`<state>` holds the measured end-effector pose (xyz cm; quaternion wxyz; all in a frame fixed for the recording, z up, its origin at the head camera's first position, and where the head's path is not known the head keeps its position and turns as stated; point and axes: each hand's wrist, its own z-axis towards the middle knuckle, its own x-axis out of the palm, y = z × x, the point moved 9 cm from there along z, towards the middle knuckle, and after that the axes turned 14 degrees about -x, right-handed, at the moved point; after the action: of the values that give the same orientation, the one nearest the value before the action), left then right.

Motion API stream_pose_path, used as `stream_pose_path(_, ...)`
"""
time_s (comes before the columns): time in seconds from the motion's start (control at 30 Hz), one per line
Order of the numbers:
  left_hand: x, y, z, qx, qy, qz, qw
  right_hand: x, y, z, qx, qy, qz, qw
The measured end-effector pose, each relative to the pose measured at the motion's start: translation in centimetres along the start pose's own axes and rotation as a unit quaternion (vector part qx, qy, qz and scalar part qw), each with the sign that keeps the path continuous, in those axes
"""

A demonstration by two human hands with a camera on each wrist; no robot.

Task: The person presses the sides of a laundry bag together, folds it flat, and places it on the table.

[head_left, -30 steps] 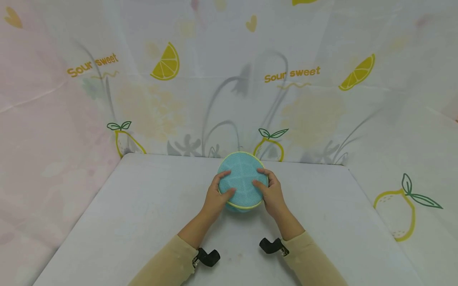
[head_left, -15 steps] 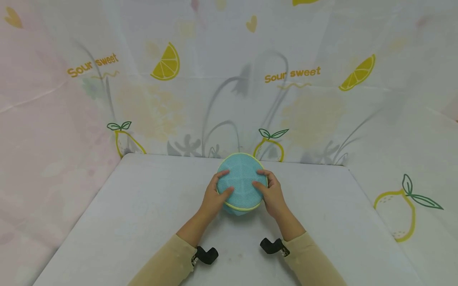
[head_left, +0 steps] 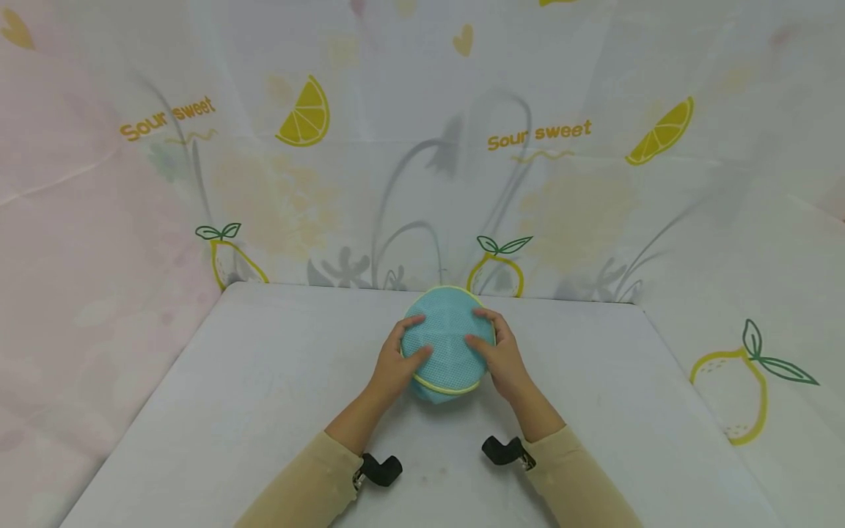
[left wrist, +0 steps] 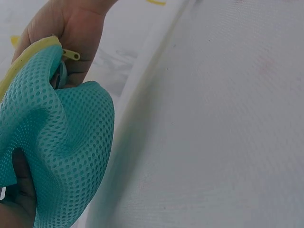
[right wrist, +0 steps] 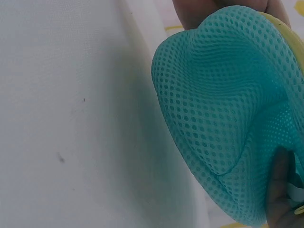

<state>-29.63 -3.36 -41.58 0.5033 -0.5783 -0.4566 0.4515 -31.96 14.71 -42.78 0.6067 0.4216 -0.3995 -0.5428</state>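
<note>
Between my two hands is a round turquoise mesh laundry bag [head_left: 445, 341] with yellow piping, held up near the back of the white table. My left hand [head_left: 393, 367] grips its left side, thumb on the near face and fingers partly behind. On the opposite edge, my right hand [head_left: 505, 361] holds it the same way. A yellow zipper pull [left wrist: 71, 55] hangs at the rim in the left wrist view. The mesh laundry bag [right wrist: 218, 95] looks soft and creased in the right wrist view. Whatever may be inside it is hidden.
The white tabletop [head_left: 264, 396] spreads around both forearms. Behind it hangs a pale curtain [head_left: 409, 88] printed with lemons and lettering. A black wrist camera [head_left: 381, 470] sits by the left sleeve, and another black camera [head_left: 502, 451] by the right sleeve.
The mesh bag has tipped and sagged slightly: its top edge is lower and more of its underside shows below the near rim. Both hands keep their grip almost in place.
</note>
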Motion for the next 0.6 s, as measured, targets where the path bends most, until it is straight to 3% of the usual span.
stream_pose_path(0.6, -0.24, 0.3, 0.26, -0.012, 0.013, 0.001, 0.9998, 0.21, 0.8, 0.03, 0.004, 0.046, -0.035, 0.998)
